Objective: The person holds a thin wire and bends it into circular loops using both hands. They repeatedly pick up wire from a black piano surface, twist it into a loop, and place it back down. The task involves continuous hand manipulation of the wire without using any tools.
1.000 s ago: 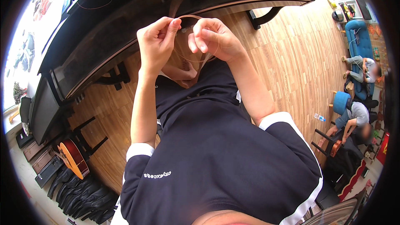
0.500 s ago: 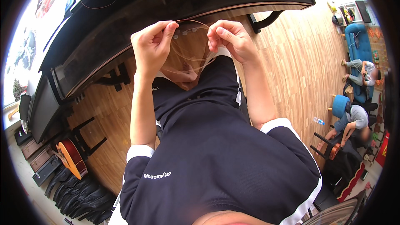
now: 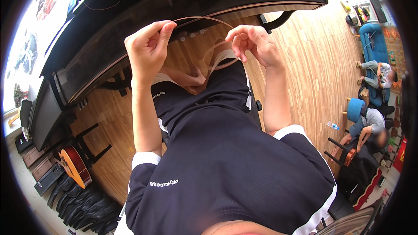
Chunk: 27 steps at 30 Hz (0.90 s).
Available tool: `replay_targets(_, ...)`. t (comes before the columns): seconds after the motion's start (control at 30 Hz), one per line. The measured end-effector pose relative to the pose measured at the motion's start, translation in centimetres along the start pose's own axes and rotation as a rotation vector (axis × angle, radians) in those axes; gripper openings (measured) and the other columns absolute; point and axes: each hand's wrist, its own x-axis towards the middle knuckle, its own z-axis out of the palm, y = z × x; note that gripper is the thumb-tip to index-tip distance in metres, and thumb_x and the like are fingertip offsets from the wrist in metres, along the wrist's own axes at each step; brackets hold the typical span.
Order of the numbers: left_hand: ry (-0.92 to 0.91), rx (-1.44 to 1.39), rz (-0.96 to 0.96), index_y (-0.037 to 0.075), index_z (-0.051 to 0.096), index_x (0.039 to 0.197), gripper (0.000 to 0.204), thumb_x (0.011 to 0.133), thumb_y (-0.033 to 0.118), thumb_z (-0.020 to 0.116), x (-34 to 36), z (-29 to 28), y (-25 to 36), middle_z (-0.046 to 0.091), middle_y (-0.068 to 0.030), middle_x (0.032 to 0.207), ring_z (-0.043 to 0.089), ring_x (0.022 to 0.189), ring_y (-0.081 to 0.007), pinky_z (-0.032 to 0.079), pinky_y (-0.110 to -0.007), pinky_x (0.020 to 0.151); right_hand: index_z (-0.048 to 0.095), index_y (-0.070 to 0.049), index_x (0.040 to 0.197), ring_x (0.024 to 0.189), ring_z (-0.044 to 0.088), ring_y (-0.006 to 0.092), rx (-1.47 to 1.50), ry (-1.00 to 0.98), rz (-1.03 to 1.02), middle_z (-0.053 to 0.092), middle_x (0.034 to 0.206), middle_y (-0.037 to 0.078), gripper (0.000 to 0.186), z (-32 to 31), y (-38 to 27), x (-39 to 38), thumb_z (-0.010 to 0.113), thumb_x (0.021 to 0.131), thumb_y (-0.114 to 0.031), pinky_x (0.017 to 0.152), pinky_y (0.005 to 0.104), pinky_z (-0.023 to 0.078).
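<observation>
My left hand (image 3: 147,48) is raised in front of the dark table, thumb pressed against the curled fingers. It pinches one end of a thin copper-coloured string (image 3: 203,17). From there the string arcs up and across to my right hand (image 3: 260,47), whose loosely curled fingers have it running between them. Below the right fingers the string hangs in a blurred loop over my lap. Exactly where the right fingertips grip it is hard to make out.
A long black table (image 3: 130,30) spans the far side, with another thin wire (image 3: 102,9) on it. An acoustic guitar (image 3: 75,166) and black cases stand at lower left. At right are a blue sofa (image 3: 372,45), a water bottle (image 3: 333,125) and two seated people.
My hands have moved farther apart, the left to the left and the right to the right. The string between them is stretched into a wider arc, and its loops have shifted rightward.
</observation>
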Motion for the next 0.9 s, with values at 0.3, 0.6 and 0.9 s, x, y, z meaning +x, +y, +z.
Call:
replay_targets(0.3,-0.169,-0.183,-0.079,-0.004,0.066,0.077,0.022,0.095,0.009,0.064,-0.7,-4.0,0.3,0.047,0.0042,0.058,0.028,0.052,-0.0007,0.02,-0.021,0.047,0.064,-0.001,0.089,0.063,0.059,0.009,-0.125,0.121,0.029,0.061,0.073,0.003,0.012,-0.6,0.0,-0.6,0.065,0.094,-0.012,0.057,0.0227,0.05)
replay_targets(0.6,-0.437,-0.17,0.002,-0.002,0.057,0.058,0.017,0.073,0.003,0.064,-1.2,-8.7,0.9,0.035,-0.0025,0.05,0.033,0.047,-0.0128,0.022,-0.031,0.047,0.07,0.001,0.101,0.078,0.068,0.0141,-0.029,0.439,-0.03,0.07,0.086,0.008,0.013,-1.7,1.8,-0.1,0.067,0.09,-0.004,0.072,0.0252,0.056)
replay_targets(0.9,-0.762,0.306,-0.439,-0.006,0.063,0.067,0.017,0.073,0.008,0.07,-5.3,-11.1,-1.6,0.048,-0.0126,0.052,0.043,0.046,-0.0196,0.034,-0.031,0.048,0.07,0.0,0.101,0.058,0.05,0.0032,0.098,0.584,-0.131,0.069,0.085,0.006,0.012,-4.9,0.9,-1.6,0.065,0.091,-0.003,0.05,0.0165,0.036)
